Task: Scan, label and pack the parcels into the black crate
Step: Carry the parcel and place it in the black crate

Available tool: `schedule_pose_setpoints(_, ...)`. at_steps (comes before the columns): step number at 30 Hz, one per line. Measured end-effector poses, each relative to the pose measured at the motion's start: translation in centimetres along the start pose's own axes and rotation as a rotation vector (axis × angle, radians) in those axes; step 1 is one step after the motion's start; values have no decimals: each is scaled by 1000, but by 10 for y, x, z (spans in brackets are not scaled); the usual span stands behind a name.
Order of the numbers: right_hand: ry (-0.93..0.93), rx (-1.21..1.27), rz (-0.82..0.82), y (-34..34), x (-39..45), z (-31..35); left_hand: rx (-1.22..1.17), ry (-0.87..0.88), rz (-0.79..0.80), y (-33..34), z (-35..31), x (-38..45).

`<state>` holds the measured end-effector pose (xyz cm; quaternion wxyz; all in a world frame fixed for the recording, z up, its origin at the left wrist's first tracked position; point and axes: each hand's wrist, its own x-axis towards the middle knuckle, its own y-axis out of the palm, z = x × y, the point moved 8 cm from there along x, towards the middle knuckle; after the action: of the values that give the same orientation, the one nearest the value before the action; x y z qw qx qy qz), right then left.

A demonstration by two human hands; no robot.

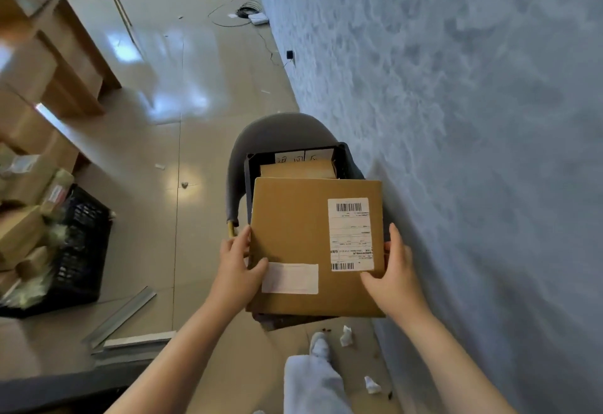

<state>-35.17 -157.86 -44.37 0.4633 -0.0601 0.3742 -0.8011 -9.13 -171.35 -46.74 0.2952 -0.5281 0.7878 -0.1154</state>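
Note:
I hold a flat brown cardboard parcel (293, 237) level over a black crate (249, 169) that sits on a grey chair (277, 130). A white barcode label (350, 234) is stuck on the parcel's right side and a blank white sticker (289, 278) near its front edge. My left hand (238, 270) grips the parcel's left edge, thumb on top. At the right front corner my right hand (396, 276) grips it too. Inside the crate lies another brown box (298, 169), mostly hidden by the held parcel.
A second black crate (81, 250) full of small parcels stands on the floor at left, below wooden shelving (58, 55) stacked with boxes. Metal strips (124, 315) and paper scraps (346, 337) lie on the tiled floor. A grey-blue wall (456, 120) runs along the right.

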Motion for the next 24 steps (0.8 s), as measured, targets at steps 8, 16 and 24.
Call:
schedule_pose_setpoints(8, 110, 120, 138, 0, 120, -32, -177, -168, -69, 53, 1, 68)
schedule_pose_setpoints(16, 443, 243, 216, 41, 166, -78, -358, -332, -132, 79, 32, 108)
schedule_pose_setpoints(24, 566, 188, 302, 74, 186, -111, -210, -525, 14, 94, 69, 132)
